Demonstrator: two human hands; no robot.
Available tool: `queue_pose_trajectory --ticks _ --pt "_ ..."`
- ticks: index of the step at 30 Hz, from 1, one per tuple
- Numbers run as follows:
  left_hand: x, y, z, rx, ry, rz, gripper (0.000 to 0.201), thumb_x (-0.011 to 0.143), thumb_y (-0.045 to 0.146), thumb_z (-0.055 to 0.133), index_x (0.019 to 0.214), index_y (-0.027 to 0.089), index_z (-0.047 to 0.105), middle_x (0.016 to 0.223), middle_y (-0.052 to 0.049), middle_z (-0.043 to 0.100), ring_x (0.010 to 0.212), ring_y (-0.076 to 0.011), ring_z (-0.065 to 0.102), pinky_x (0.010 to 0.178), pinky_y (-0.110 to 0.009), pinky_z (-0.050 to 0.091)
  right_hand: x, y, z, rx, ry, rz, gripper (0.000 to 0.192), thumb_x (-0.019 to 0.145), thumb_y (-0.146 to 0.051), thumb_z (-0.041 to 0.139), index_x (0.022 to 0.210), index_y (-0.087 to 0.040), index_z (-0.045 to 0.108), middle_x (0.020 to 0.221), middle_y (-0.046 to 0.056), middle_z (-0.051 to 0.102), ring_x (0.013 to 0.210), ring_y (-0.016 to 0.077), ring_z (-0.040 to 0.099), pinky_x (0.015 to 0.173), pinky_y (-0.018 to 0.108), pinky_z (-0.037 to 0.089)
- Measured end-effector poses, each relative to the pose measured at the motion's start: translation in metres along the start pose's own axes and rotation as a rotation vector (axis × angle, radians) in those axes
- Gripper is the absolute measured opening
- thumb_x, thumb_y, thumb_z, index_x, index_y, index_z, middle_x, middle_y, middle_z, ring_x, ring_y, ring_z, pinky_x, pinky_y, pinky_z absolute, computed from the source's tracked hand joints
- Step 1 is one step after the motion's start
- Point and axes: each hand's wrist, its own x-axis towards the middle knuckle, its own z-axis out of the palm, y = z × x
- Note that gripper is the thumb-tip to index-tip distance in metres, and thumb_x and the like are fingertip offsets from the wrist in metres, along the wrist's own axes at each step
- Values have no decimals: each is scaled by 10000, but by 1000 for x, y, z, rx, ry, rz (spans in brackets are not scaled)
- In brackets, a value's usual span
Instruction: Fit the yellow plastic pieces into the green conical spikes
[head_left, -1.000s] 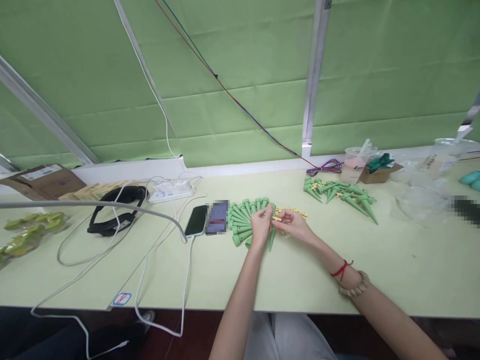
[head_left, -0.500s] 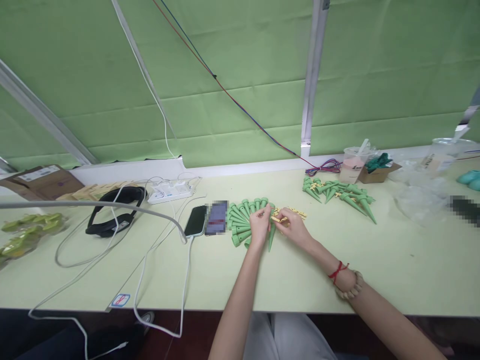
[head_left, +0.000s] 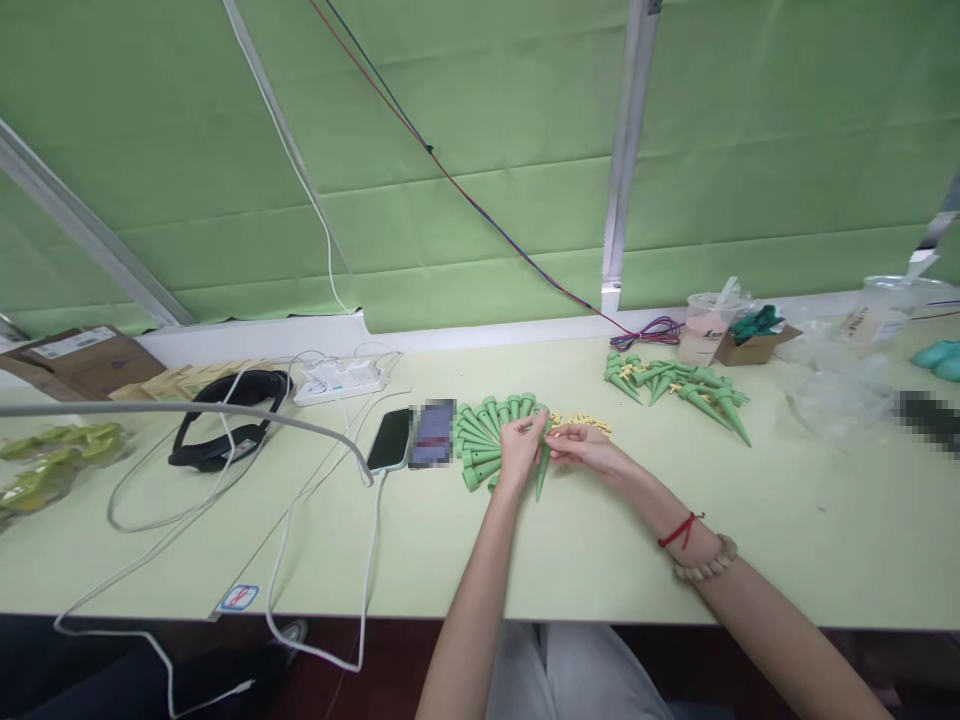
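My left hand (head_left: 523, 447) is closed around a green plastic watering spike (head_left: 542, 478), whose pointed end sticks out below the fingers toward me. Close against it, my right hand (head_left: 589, 450) has its fingertips pinched at the upper part of the spike. The small yellow valve piece in that pinch is mostly hidden by the fingers. Several green spikes (head_left: 480, 440) lie fanned out to the left of and behind my left hand. Beyond my right hand is a small heap of yellow valve pieces (head_left: 592, 421), partly covered by it.
More green spikes with yellow pieces fitted (head_left: 675, 380) lie at the back right, near a drink cup (head_left: 703, 330) and a small cardboard box (head_left: 757, 347). To the left are two phones (head_left: 391, 440), white cables, a power strip (head_left: 341, 380) and a black headset (head_left: 229, 420).
My right hand has turned slightly, its fingers straighter and lower at the spike. The yellow piece visible in its fingers before is now mostly covered. My left hand keeps its hold.
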Motion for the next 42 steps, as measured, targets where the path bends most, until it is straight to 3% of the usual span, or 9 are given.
queue_pose_trajectory --ticks 7,13,20,22,27,29,32,36,42 --pt "3 -11 -2 83 108 2 512 702 627 553 448 183 538 290 47 308 297 -55 280 381 -227 223 3 9 1 -548 143 -652 194 658 -300 667 570 -181 541 701 13 540 667 142 542 644 291 480" --pt "3 -5 -3 41 155 -74 479 740 623 510 705 173 670 320 55 311 306 -83 294 385 -239 242 9 16 -3 -383 107 -368 335 664 -468 656 767 -172 538 620 -8 568 502 119 536 492 253 450" --pt "2 -4 -13 447 410 -11 475 809 592 417 913 193 652 455 0 504 525 -190 534 589 -307 385 8 9 -15 -719 310 -482 253 725 -412 605 752 -160 608 689 26 619 572 124 537 572 258 447" --pt "1 -1 -13 598 427 -21 437 801 568 452 963 211 646 548 -22 564 629 -219 577 631 -317 391 1 1 -15 -770 215 -433 275 711 -431 621 736 -157 616 668 14 609 524 109 511 524 239 424" --pt "-4 3 -5 810 366 -26 396 794 533 488 1007 232 632 653 -53 612 715 -260 604 660 -336 408 -22 -9 -7 -863 -523 -184 337 550 -344 762 819 -172 654 796 -4 649 512 87 532 482 200 408" --pt "-4 -1 -3 865 336 -22 399 797 524 489 1029 227 622 700 -73 630 749 -279 609 678 -354 419 -25 -7 -4 -953 -587 -213 294 535 -255 767 802 -178 670 782 -13 649 557 94 542 520 195 412" --pt "-4 -9 -5 924 300 0 377 812 466 497 1049 196 613 811 -111 640 866 -301 591 733 -373 432 -20 -2 -8 -1085 -396 -322 143 627 -141 672 764 -177 684 776 2 628 617 108 541 574 206 405" --pt "-3 -17 -7 973 305 86 310 818 309 518 1068 149 608 1002 -152 575 1010 -288 525 840 -379 418 -4 5 -22 -1209 18 -397 225 716 -37 523 771 -179 689 883 42 587 708 123 543 647 233 397" --pt "0 -17 0 887 288 245 494 734 417 610 1172 194 562 1168 -160 491 1124 -317 455 939 -461 348 10 9 -35 -1083 147 -460 201 713 -95 553 851 -189 664 1001 38 551 625 88 528 627 231 416"
